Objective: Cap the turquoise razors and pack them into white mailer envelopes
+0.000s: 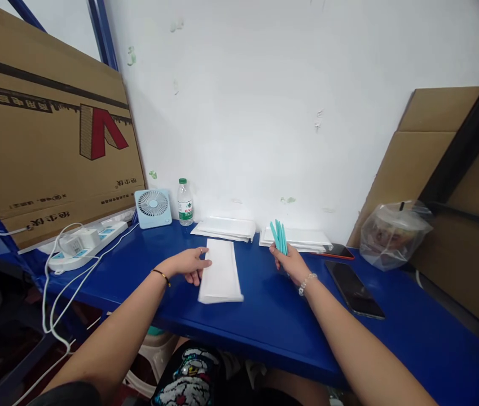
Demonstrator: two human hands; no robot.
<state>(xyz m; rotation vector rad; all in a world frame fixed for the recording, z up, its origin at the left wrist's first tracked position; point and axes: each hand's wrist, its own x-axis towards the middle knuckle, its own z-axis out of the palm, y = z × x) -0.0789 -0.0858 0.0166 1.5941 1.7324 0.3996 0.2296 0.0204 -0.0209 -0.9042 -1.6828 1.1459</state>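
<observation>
My left hand (190, 265) is closed on the left edge of a white rectangular packet (222, 273), its thumb on top and its fingers partly beneath. The packet lies lengthwise on the blue table (260, 321). In my right hand (288, 260) is a bunch of thin turquoise strips (280, 235), pointing up toward the wall. Behind my right hand is a stack of white packets (302, 238). A second white stack (226, 227) lies just beyond the packet at my left hand.
A blue fan (153, 208) and a water bottle (185, 204) stand at the back left, near a power strip (89, 245) with loose cables. To the right are a dark phone (354, 288), an orange-edged phone (341, 251) and a bagged drink cup (394, 234). Cardboard (48, 129) stands at the left.
</observation>
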